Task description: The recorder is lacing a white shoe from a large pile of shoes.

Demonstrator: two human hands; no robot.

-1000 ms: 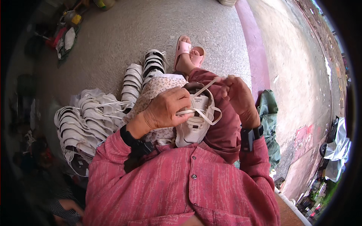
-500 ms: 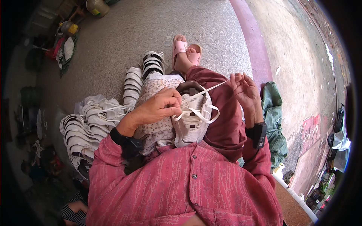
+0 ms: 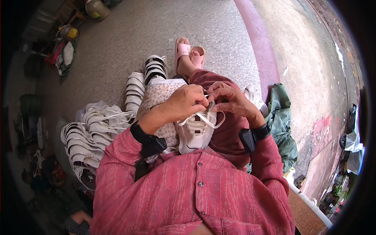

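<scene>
A light-coloured sneaker [image 3: 190,140] lies on my lap with its toe toward me. White shoelace [image 3: 207,122] crosses its front, and one loop bulges out on the right side. Over the upper left of the shoe, my left hand [image 3: 187,102] is closed in a pinch on the lace near the tongue. My right hand [image 3: 232,100] bends over the shoe's opening from the right, thumb and fingers drawn together on the lace close to the left fingertips. Fingers hide much of the collar and the exact grip.
Nested stacks of white shoes [image 3: 98,125] lie on the left, with striped-looking rows [image 3: 135,92] beyond. Patterned cloth [image 3: 160,96] covers my left leg. Pale shoes [image 3: 252,96] and green fabric [image 3: 280,121] lie on the right. My feet wear pink slippers [image 3: 183,49].
My right hand has come down and left from beside the shoe, where it held the lace stretched out, to the shoe's opening. My left hand has shifted slightly up and right.
</scene>
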